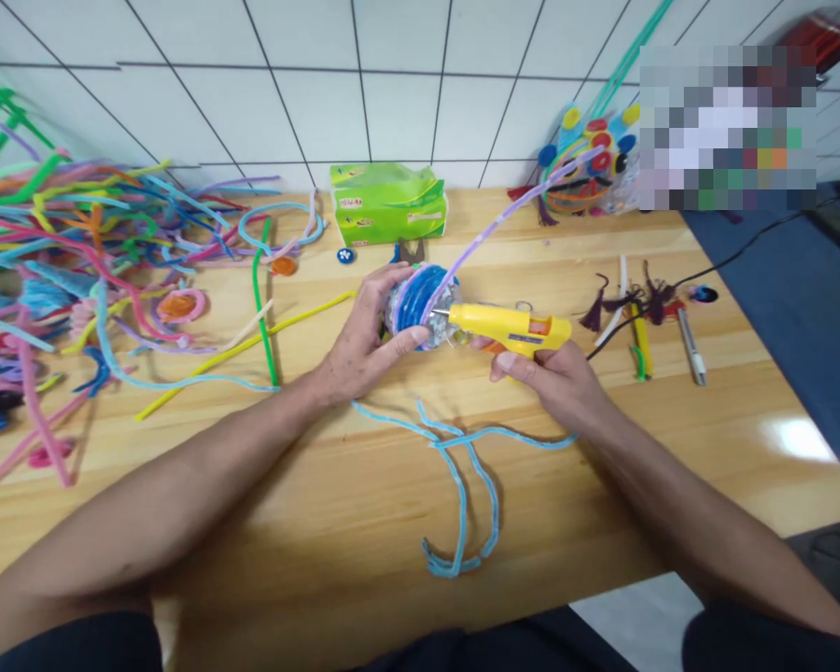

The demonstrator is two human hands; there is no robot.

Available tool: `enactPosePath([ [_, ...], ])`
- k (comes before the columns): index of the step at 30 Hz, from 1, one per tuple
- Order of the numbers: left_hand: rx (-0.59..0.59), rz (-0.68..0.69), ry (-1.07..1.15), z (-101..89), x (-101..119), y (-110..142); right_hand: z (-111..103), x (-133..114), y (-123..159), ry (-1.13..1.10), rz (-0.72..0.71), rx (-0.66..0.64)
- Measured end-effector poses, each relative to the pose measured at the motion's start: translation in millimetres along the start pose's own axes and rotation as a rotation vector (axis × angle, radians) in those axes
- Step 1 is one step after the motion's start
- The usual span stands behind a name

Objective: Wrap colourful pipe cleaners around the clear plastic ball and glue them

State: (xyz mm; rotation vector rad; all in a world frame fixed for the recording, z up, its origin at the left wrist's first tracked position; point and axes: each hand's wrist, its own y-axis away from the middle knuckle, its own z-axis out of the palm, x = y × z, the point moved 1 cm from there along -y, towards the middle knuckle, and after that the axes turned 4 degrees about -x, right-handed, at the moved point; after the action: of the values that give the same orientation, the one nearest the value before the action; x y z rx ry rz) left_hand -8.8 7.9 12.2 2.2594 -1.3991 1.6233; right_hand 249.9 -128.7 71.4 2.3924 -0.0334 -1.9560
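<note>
My left hand (370,329) is wrapped round a clear, roundish container (448,331) wound with blue pipe cleaners (414,303). A purple pipe cleaner (502,213) lies against the blue winding, its free end reaching up to the right. In my right hand (553,369) is a yellow hot glue gun (508,324), gripped by its handle with the fingers near the orange trigger. Its metal nozzle touches or nearly touches the winding where the purple strand meets it. Light blue pipe cleaners (462,495) lie on the table below my hands.
A heap of pipe cleaners (112,243) covers the left side. Behind stand a green tissue pack (390,205) and a decorated container (588,163); pliers (412,250) lie between. To the right are tassels (648,299), a utility knife (691,347) and a black cord (735,250).
</note>
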Motion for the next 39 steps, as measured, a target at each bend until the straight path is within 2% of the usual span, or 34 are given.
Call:
enactPosePath([
  [39,0.010,0.057,-0.014,1.4,-6.0,-1.0,5.3,6.3,2.1,-0.048,0.032,-0.022],
])
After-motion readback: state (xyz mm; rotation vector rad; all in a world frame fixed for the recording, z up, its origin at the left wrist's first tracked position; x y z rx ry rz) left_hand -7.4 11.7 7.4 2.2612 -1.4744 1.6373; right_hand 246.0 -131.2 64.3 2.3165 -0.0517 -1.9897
